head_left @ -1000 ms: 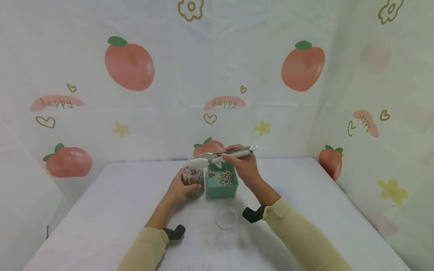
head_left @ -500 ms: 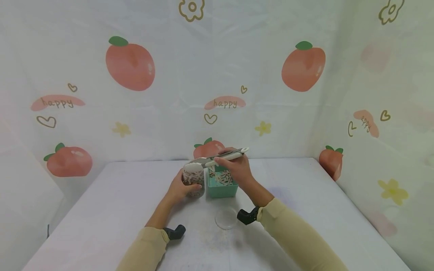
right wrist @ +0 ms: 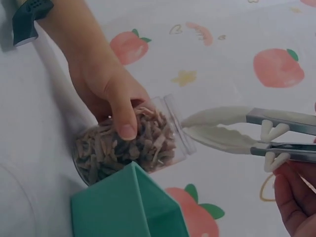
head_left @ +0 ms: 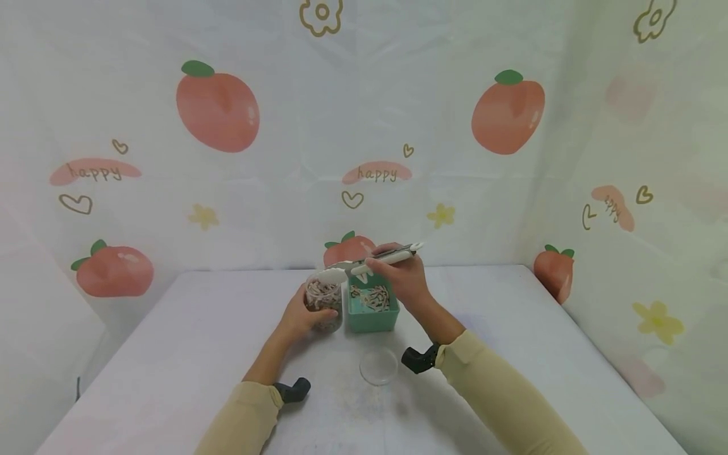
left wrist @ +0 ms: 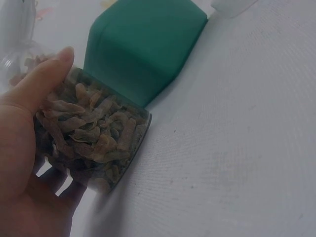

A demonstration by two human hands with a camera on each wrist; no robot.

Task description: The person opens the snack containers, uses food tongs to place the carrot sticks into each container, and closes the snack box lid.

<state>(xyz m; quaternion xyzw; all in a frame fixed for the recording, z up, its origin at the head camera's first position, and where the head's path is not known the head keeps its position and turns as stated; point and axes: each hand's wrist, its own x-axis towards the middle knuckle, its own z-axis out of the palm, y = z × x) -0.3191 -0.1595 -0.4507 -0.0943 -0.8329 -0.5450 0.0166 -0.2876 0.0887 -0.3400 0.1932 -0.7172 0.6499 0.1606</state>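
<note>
My left hand (head_left: 300,316) grips a clear jar (head_left: 323,289) of short brown dried strips, thumb across its side. The left wrist view shows the strips (left wrist: 94,128) packed down to the bottom. White-tipped metal tongs (right wrist: 222,140) are held in my right hand (head_left: 408,278). At the jar's mouth their tips nearly meet, and no strip shows between them. Beside the jar on the right stands a green box (head_left: 372,321), open at the top, with some strips (head_left: 378,298) on its floor. My right hand is above the box's far right side.
A clear round lid (head_left: 378,367) lies on the white-covered table (head_left: 193,354), in front of the green box. Behind the table hangs a pale fruit-printed cloth (head_left: 284,158). Both wrists carry black devices (head_left: 421,359).
Half a second ago my right hand had brought the tongs left and down onto the jar's mouth. Now it has drawn them slightly up and right. The left hand and jar stay in place.
</note>
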